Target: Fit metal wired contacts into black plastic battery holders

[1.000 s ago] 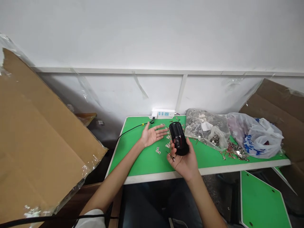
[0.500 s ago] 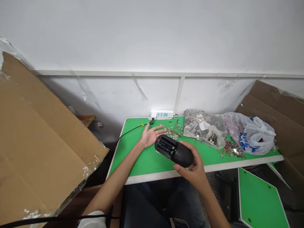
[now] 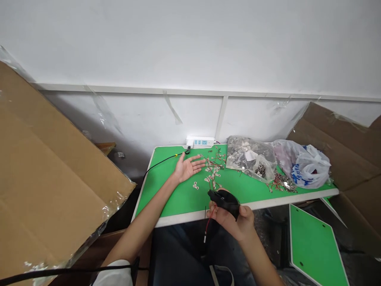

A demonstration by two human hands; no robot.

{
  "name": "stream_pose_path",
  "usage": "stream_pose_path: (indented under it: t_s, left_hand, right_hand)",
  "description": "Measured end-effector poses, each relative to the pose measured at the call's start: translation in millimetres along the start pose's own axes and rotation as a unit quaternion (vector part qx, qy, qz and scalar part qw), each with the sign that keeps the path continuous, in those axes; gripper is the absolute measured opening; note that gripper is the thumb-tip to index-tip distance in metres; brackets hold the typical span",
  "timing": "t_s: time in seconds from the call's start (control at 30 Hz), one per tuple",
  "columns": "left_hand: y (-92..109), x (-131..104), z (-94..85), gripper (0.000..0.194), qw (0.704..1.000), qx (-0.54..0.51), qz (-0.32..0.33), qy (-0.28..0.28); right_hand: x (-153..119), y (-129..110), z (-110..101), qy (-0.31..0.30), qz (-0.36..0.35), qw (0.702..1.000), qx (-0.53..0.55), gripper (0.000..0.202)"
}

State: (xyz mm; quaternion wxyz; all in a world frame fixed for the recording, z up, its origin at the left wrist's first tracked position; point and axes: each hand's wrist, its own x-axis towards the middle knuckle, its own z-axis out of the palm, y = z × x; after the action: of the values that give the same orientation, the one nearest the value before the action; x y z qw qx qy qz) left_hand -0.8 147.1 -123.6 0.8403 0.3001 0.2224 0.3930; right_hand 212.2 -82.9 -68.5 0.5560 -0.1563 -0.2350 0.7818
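My left hand [image 3: 187, 169] is palm up over the green table [image 3: 175, 200], fingers spread and holding nothing. Close to its fingertips lie small metal contacts with red wires [image 3: 214, 165]. My right hand [image 3: 235, 222] grips a black plastic housing [image 3: 225, 201] above the table's front edge. The housing is tilted, and a red wire with a white end [image 3: 204, 238] and a thin dark wire hang from it.
A white power strip [image 3: 202, 141] with a black cable sits at the back. Clear bag [image 3: 251, 157] and white bag [image 3: 311, 167] stand right, by loose metal pieces [image 3: 282, 182]. Cardboard [image 3: 59, 178] flanks the left, a green panel [image 3: 317, 242] the lower right.
My right hand has turned and lowered the black housing, so its slotted compartment no longer faces the camera and hanging wires show. My left hand stays open. The view has shifted slightly.
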Motion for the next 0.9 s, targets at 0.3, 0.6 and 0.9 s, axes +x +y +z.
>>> stream_pose_path:
  t_s: [0.3,0.6,0.9]
  left_hand:
    - [-2.5,3.2,0.7,0.089,1.0,0.005,-0.001,0.015]
    - [-5.3,2.6,-0.4,0.086,1.0,-0.002,0.007,0.026]
    - [-4.5,-1.7,-0.2,0.084,1.0,-0.009,0.008,0.018]
  right_hand:
    - [3.8,-2.2,-14.3,-0.099,0.083,0.984,-0.124,0.087]
    - [11.5,15.0,-18.3,-0.14,0.08,0.985,-0.057,0.083]
    - [-47.6,68.7,-64.8,-0.044,0.244,0.96,-0.13,0.083]
